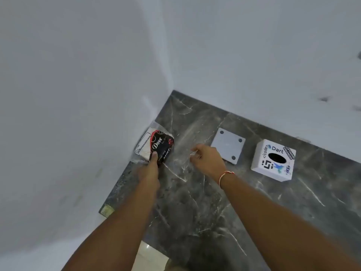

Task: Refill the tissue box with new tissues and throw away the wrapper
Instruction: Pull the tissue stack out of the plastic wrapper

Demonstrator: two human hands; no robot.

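Tissue pack [156, 146] under left hand [149, 171] thumb, gripped | right hand [208, 160] pinches clear wrapper [183, 151], edges hard to see

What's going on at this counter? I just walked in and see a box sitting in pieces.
A person is opening a new Dove tissue pack in the corner of the dark marble counter. Their left hand presses the pack down while the right hand pinches its clear wrapper. The white stickered tissue box stands to the right, apart from its grey base plate. No tissues are in it yet.
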